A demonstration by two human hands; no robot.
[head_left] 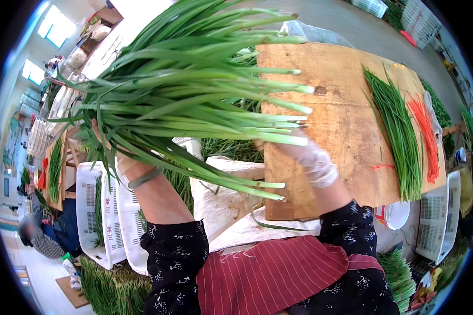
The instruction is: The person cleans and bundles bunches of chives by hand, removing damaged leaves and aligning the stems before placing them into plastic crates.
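A large loose bunch of garlic chives (189, 94) spreads across the view, with its green leaf tips to the left and pale stem ends to the right. My left hand (102, 136), partly hidden by leaves, grips the leafy end; a bracelet (145, 178) circles that wrist. Blurred by motion, my right hand (285, 151) in a clear plastic glove is just under the stem ends, above the wooden board (331, 130). Its fingers are mostly hidden behind the stems. Another bundle of chives (398, 134) lies on the board's right side, beside orange-red tie strips (425, 134).
White plastic crates (112, 220) stand at the left, and another crate (437, 220) at the right. Chive bundles (110, 287) sit low left. A white bucket (396, 214) is under the board's near edge. Another person (49, 238) is at a table at far left.
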